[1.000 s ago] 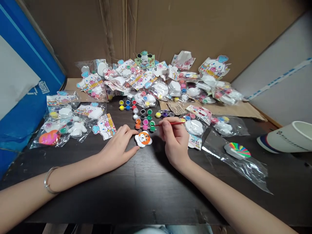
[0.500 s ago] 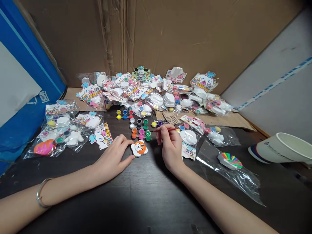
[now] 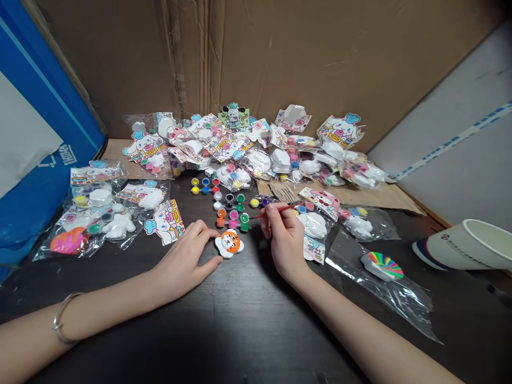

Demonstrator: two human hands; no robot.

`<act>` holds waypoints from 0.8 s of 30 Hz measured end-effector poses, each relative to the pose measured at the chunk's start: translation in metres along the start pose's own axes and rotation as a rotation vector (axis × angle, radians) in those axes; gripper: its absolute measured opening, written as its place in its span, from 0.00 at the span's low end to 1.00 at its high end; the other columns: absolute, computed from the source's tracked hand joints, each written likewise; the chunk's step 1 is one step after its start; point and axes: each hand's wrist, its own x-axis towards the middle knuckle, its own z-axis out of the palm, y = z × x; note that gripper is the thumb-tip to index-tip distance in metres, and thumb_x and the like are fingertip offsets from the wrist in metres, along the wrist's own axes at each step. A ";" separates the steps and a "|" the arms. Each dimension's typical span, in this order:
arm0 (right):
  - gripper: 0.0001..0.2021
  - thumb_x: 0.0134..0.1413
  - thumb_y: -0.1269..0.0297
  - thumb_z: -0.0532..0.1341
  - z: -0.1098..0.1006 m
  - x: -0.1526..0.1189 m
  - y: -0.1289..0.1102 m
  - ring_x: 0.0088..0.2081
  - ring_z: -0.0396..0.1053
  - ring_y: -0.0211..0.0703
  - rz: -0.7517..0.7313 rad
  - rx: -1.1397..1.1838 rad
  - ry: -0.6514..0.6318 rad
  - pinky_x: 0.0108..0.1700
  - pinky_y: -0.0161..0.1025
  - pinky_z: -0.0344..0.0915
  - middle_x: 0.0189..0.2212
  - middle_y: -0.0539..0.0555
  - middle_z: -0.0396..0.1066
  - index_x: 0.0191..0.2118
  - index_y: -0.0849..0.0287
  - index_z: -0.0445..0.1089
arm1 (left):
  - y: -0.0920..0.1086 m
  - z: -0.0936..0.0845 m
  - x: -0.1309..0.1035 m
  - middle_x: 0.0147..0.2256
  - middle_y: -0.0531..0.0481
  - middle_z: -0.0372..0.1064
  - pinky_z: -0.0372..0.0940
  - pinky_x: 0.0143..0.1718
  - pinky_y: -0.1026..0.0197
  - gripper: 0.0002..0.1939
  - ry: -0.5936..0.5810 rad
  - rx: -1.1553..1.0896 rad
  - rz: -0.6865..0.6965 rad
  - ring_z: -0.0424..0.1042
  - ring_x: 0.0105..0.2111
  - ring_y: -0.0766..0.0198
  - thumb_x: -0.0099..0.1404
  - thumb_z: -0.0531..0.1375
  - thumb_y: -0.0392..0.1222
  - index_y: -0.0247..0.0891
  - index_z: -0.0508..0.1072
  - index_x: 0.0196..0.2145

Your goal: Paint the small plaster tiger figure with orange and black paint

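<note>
My left hand [image 3: 192, 253] rests on the dark table, thumb and forefinger closed on the left edge of a small white plaster figure [image 3: 229, 243]. That figure has an orange-painted face with dark marks. In my right hand [image 3: 285, 234] a thin red paintbrush [image 3: 288, 208] is pinched like a pen. Its tip points left, at the open green paint pot [image 3: 244, 218]; whether it touches the paint I cannot tell. Beside that pot stand an orange paint pot [image 3: 221, 215] and a pink paint pot [image 3: 233, 216], lids flipped open. Further paint pots [image 3: 205, 184] sit behind them.
Bagged plaster figures [image 3: 256, 160] with paints and cartoon cards are heaped at the back. More bags [image 3: 100, 213] lie on the left. On the right are a rainbow-painted piece [image 3: 383, 266] on a clear bag and a paper cup [image 3: 460, 242]. Cardboard [image 3: 320, 53] rises behind.
My right hand has shifted slightly right with the paintbrush, whose tip stays near the green paint pot. My left hand keeps its hold on the figure. The whole view has moved a little.
</note>
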 end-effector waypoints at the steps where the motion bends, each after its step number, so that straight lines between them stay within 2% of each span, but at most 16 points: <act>1: 0.20 0.43 0.45 0.65 0.000 0.000 0.000 0.19 0.53 0.31 0.005 0.002 0.001 0.19 0.31 0.50 0.16 0.44 0.59 0.24 0.57 0.64 | 0.000 0.000 0.000 0.39 0.48 0.63 0.65 0.44 0.53 0.11 0.003 -0.006 -0.001 0.67 0.40 0.56 0.62 0.57 0.38 0.39 0.67 0.43; 5: 0.20 0.42 0.45 0.66 0.000 0.001 0.001 0.18 0.53 0.31 0.026 0.016 0.008 0.18 0.31 0.50 0.16 0.43 0.59 0.24 0.58 0.64 | 0.001 0.000 0.001 0.38 0.50 0.61 0.64 0.43 0.54 0.06 -0.013 -0.005 -0.027 0.66 0.40 0.57 0.60 0.59 0.37 0.40 0.67 0.36; 9: 0.21 0.40 0.44 0.67 0.000 0.002 0.000 0.19 0.54 0.30 0.047 0.039 0.029 0.18 0.30 0.51 0.17 0.44 0.60 0.24 0.58 0.64 | 0.003 -0.001 0.001 0.37 0.50 0.59 0.63 0.42 0.55 0.06 -0.030 -0.006 -0.035 0.65 0.39 0.58 0.59 0.60 0.36 0.39 0.64 0.33; 19: 0.20 0.36 0.48 0.69 0.000 0.002 0.000 0.16 0.55 0.29 0.128 0.088 0.005 0.17 0.28 0.51 0.14 0.44 0.63 0.24 0.59 0.65 | 0.001 0.000 0.000 0.36 0.51 0.58 0.63 0.40 0.57 0.07 -0.002 -0.016 -0.033 0.64 0.37 0.59 0.59 0.59 0.37 0.40 0.61 0.31; 22: 0.18 0.36 0.51 0.69 0.000 0.004 -0.009 0.16 0.56 0.30 0.129 0.089 0.020 0.17 0.28 0.51 0.14 0.44 0.63 0.26 0.58 0.64 | 0.001 0.000 0.001 0.36 0.52 0.58 0.62 0.39 0.57 0.07 -0.005 -0.025 -0.024 0.65 0.37 0.59 0.59 0.59 0.38 0.40 0.61 0.31; 24: 0.17 0.36 0.54 0.69 -0.010 0.012 -0.026 0.16 0.57 0.31 0.056 0.078 0.070 0.17 0.29 0.52 0.14 0.43 0.64 0.27 0.57 0.63 | -0.001 0.000 0.001 0.35 0.51 0.59 0.62 0.39 0.57 0.06 -0.001 -0.032 -0.017 0.65 0.37 0.59 0.60 0.58 0.39 0.41 0.61 0.31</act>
